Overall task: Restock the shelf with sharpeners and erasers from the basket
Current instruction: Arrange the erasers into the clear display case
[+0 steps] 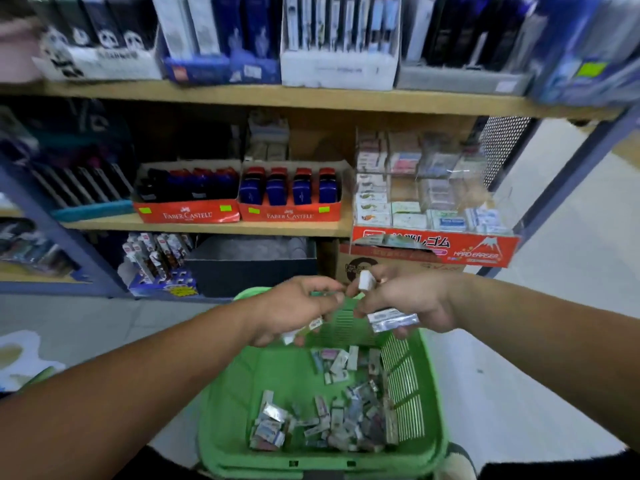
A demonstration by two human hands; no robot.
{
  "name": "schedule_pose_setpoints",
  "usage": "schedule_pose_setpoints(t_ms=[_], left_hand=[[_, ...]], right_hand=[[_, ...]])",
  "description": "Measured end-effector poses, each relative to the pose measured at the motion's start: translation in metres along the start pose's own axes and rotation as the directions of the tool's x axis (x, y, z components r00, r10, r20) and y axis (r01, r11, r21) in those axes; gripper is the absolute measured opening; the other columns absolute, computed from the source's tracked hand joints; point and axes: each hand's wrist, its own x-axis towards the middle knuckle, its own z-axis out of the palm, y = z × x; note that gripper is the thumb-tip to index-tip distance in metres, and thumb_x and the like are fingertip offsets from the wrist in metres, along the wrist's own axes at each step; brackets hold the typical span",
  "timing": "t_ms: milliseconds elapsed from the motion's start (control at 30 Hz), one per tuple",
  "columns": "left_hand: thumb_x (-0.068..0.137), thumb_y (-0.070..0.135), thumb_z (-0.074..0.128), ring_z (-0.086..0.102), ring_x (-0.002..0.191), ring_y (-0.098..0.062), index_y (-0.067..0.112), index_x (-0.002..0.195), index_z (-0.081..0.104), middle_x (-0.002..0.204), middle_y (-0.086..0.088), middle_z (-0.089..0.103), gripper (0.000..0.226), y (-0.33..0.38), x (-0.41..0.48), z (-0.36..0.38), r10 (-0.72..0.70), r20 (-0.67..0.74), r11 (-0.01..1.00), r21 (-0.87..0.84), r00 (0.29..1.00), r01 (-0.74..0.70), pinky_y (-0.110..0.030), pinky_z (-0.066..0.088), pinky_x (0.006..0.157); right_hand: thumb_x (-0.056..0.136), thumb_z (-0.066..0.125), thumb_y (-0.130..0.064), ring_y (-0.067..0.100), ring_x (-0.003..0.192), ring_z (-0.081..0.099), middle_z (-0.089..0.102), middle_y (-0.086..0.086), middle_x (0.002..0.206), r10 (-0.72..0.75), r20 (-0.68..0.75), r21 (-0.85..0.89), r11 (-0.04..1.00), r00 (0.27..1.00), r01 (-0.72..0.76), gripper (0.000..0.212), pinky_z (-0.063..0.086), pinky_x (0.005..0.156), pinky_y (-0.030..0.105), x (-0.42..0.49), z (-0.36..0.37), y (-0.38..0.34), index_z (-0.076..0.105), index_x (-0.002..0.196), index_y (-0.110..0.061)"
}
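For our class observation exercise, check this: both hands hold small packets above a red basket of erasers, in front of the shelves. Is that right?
Wrong colour: the basket is green, not red. The head view shows the left hand and right hand holding small packets above it, before the shelves.

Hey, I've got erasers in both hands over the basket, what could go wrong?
The right hand grips a white eraser and a silver packet at once; one could slip.
The left hand holds small pieces near the far rim of the green basket, so a drop may land on the floor.
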Motion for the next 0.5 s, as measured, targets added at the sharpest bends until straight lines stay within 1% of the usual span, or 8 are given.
schedule_pose_setpoints(t_ms=[100,133,200,267,333,400,467,500], left_hand=[[0.107,0.038,0.051,0.053,0.067,-0.015,0.029,0.122,0.069,0.084,-0.002,0.056,0.026,0.042,-0.023,-0.013,0.05,0.017,0.987,-0.155,0.999,-0.046,-0.023,0.035,0.047],[0.107,0.038,0.05,0.051,0.064,-0.014,0.025,0.123,0.069,0.08,-0.001,0.055,0.028,0.052,-0.028,-0.017,0.062,0.023,0.973,-0.223,0.998,-0.055,-0.023,0.032,0.046],[0.105,0.038,0.047,0.05,0.061,-0.014,0.019,0.124,0.068,0.076,-0.001,0.053,0.034,0.064,-0.032,-0.021,0.074,0.053,0.937,-0.344,0.996,-0.051,-0.023,0.029,0.045],[0.103,0.038,0.043,0.049,0.061,-0.015,0.017,0.125,0.067,0.076,-0.001,0.052,0.039,0.069,-0.03,-0.023,0.087,0.087,0.903,-0.428,0.992,-0.042,-0.024,0.028,0.046],[0.102,0.034,0.04,0.048,0.062,-0.015,0.017,0.13,0.065,0.078,-0.002,0.053,0.041,0.072,-0.022,-0.023,0.107,0.101,0.886,-0.462,0.989,-0.049,-0.025,0.027,0.046],[0.104,0.026,0.04,0.05,0.062,-0.017,0.019,0.133,0.063,0.085,-0.005,0.057,0.038,0.074,-0.012,-0.022,0.125,0.113,0.88,-0.472,0.986,-0.058,-0.024,0.029,0.044],[0.106,0.019,0.044,0.053,0.062,-0.018,0.02,0.132,0.063,0.091,-0.008,0.064,0.032,0.076,-0.003,-0.021,0.135,0.113,0.876,-0.478,0.984,-0.065,-0.023,0.031,0.04],[0.105,0.015,0.048,0.054,0.061,-0.018,0.02,0.131,0.063,0.096,-0.009,0.069,0.03,0.077,0.002,-0.02,0.146,0.102,0.879,-0.469,0.984,-0.082,-0.023,0.032,0.039]], right_hand=[[0.084,0.083,-0.008,0.017,0.071,0.06,0.068,0.001,0.08,-0.048,-0.05,0.061,0.997,0.998,0.051,0.024,0.041,0.046,0.024,-0.027,-0.01,-0.026,0.067,0.099,-0.02],[0.079,0.09,-0.017,0.018,0.077,0.061,0.071,0.001,0.086,-0.051,-0.07,0.094,0.994,0.996,0.058,0.03,0.042,0.046,0.023,-0.033,-0.014,-0.03,0.066,0.096,-0.02],[0.061,0.1,-0.045,0.022,0.093,0.061,0.074,0.003,0.107,-0.054,-0.094,0.157,0.985,0.994,0.068,0.057,0.044,0.048,0.023,-0.041,-0.018,-0.036,0.07,0.101,-0.018],[0.054,0.094,-0.069,0.022,0.1,0.058,0.071,0.004,0.122,-0.054,-0.128,0.208,0.975,0.99,0.08,0.077,0.046,0.053,0.024,-0.046,-0.02,-0.038,0.077,0.111,-0.022],[0.061,0.081,-0.081,0.022,0.1,0.058,0.069,0.007,0.126,-0.053,-0.168,0.249,0.964,0.984,0.094,0.073,0.047,0.057,0.026,-0.044,-0.022,-0.038,0.078,0.111,-0.029],[0.071,0.072,-0.083,0.024,0.093,0.059,0.07,0.008,0.111,-0.016,-0.228,0.32,0.943,0.974,0.09,0.058,0.046,0.059,0.029,-0.038,-0.027,-0.038,0.075,0.095,-0.03],[0.085,0.072,-0.065,0.022,0.072,0.057,0.064,0.007,0.084,-0.002,-0.212,0.393,0.915,0.977,0.087,0.046,0.041,0.053,0.027,-0.028,-0.036,-0.033,0.066,0.077,-0.02],[0.089,0.073,-0.053,0.021,0.065,0.054,0.061,0.006,0.079,-0.009,-0.181,0.387,0.919,0.983,0.08,0.038,0.038,0.05,0.026,-0.024,-0.039,-0.031,0.064,0.077,-0.017]])
